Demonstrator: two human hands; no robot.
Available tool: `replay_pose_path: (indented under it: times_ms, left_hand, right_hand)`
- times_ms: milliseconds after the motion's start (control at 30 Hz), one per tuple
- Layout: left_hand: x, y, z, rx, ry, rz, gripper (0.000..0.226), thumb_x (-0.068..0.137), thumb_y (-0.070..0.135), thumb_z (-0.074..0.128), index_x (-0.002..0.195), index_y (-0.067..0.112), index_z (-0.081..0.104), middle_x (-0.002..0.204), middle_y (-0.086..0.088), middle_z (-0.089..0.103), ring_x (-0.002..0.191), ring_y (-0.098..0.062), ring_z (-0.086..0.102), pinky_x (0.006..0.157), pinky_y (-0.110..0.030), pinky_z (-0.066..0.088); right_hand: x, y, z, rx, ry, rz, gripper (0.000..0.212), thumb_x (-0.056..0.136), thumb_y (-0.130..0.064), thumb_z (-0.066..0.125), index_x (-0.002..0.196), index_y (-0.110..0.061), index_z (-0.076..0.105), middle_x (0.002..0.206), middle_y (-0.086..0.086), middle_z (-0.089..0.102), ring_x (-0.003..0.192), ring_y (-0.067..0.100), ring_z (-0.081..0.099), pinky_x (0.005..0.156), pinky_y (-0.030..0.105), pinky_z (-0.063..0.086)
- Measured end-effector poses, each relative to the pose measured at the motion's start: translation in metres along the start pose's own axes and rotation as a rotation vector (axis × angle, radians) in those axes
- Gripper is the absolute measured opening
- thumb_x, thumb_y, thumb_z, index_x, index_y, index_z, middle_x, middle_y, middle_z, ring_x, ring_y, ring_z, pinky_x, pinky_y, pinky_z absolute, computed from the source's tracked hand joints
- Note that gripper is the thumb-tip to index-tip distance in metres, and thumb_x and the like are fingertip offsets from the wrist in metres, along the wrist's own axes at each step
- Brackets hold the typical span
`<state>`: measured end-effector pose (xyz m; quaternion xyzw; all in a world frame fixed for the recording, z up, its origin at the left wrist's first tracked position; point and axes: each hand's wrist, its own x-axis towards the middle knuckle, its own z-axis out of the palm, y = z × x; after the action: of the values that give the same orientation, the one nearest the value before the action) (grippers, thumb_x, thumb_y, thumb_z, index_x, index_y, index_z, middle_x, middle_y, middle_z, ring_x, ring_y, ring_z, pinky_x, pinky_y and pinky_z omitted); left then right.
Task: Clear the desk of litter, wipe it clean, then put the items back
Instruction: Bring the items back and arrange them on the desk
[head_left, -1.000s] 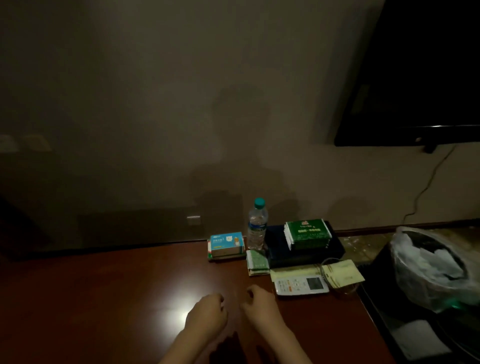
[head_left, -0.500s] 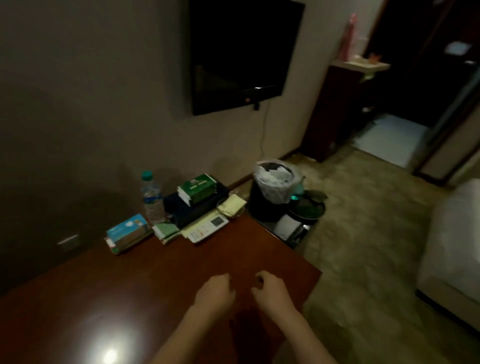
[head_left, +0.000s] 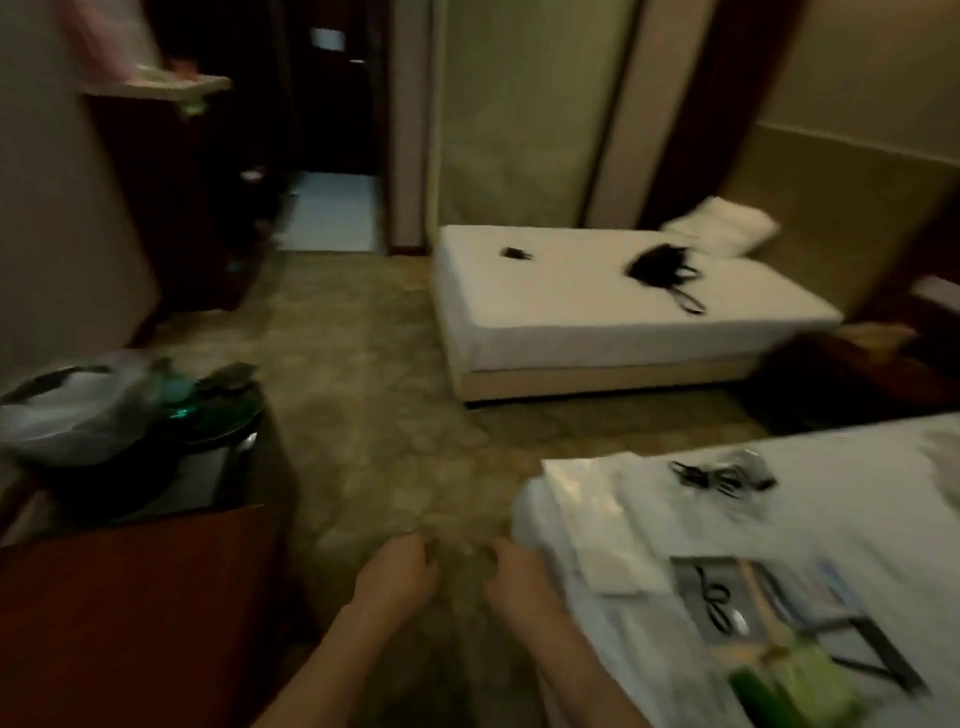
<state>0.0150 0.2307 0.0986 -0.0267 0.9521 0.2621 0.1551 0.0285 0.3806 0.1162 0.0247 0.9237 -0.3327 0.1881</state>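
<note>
Left hand (head_left: 397, 577) and right hand (head_left: 511, 577) loosely curled, holding nothing; I'm facing off the worktop (head_left: 140, 597). Next: fetch a cloth.

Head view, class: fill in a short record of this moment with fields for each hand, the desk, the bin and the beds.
left hand: loosely curled, holds nothing, over the floor
right hand: loosely curled, holds nothing, beside the near bed
desk: only its corner shows, lower left
bin: lined with a bag, beyond the desk
far bed: black bag lying on it
near bed: papers and cables on it
</note>
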Motion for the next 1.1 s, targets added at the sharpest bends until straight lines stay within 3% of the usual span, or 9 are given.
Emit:
replay_pose_path:
  times_ms: [100,233,367,500,633,833,1100]
  left_hand:
    - [0.012,0.099,0.051,0.053,-0.118,0.176,0.028,0.097,0.030,0.044,0.113,0.015,0.062,0.116,-0.005,0.064,0.102,-0.021,0.059,0.084,-0.029,0.045]
    - [-0.001,0.216,0.132,0.037,-0.220,0.332,0.037,0.098,0.027,0.042,0.133,0.018,0.050,0.131,-0.003,0.057,0.114,-0.020,0.056,0.096,-0.030,0.046]
    - [-0.024,0.287,0.205,0.124,-0.328,0.456,0.036,0.097,0.025,0.042,0.131,0.017,0.051,0.128,-0.003,0.058,0.114,-0.018,0.055,0.091,-0.026,0.044]
    - [-0.037,0.315,0.253,0.255,-0.439,0.479,0.035,0.096,0.024,0.040,0.127,0.016,0.053,0.124,-0.005,0.059,0.109,-0.020,0.057,0.088,-0.028,0.048]
    - [-0.028,0.334,0.288,0.356,-0.519,0.506,0.037,0.095,0.024,0.040,0.130,0.018,0.051,0.127,-0.005,0.057,0.111,-0.020,0.056,0.089,-0.028,0.047]
    - [0.013,0.368,0.336,0.463,-0.619,0.599,0.026,0.091,0.023,0.046,0.113,0.014,0.058,0.111,-0.010,0.062,0.097,-0.026,0.059,0.075,-0.030,0.046]
    - [0.074,0.398,0.411,0.500,-0.710,0.606,0.039,0.094,0.027,0.046,0.130,0.014,0.049,0.127,-0.010,0.055,0.111,-0.027,0.055,0.082,-0.031,0.045]
  right_hand:
    - [-0.028,0.086,-0.054,0.077,0.160,0.119,0.040,0.097,-0.019,0.048,0.136,-0.011,0.046,0.140,0.006,0.048,0.130,0.021,0.044,0.105,0.022,0.031]
    - [-0.074,0.192,-0.104,0.168,0.328,0.302,0.042,0.096,-0.016,0.050,0.137,-0.012,0.045,0.140,0.006,0.049,0.128,0.018,0.045,0.102,0.022,0.035]
    - [-0.116,0.276,-0.133,0.235,0.424,0.429,0.035,0.094,-0.015,0.049,0.129,-0.007,0.054,0.131,0.012,0.057,0.118,0.024,0.053,0.090,0.025,0.041]
    - [-0.149,0.334,-0.151,0.358,0.518,0.584,0.031,0.093,-0.014,0.049,0.123,-0.006,0.058,0.122,0.013,0.060,0.107,0.028,0.059,0.085,0.029,0.047]
    - [-0.167,0.379,-0.159,0.371,0.559,0.673,0.032,0.091,-0.013,0.053,0.122,-0.006,0.059,0.124,0.011,0.061,0.114,0.024,0.057,0.088,0.024,0.041]
    - [-0.159,0.425,-0.149,0.503,0.620,0.833,0.039,0.089,-0.013,0.056,0.127,-0.007,0.056,0.129,0.010,0.058,0.116,0.021,0.055,0.093,0.022,0.040]
    - [-0.118,0.482,-0.136,0.567,0.578,1.012,0.040,0.092,-0.013,0.051,0.132,-0.009,0.052,0.132,0.008,0.056,0.120,0.018,0.052,0.096,0.018,0.036]
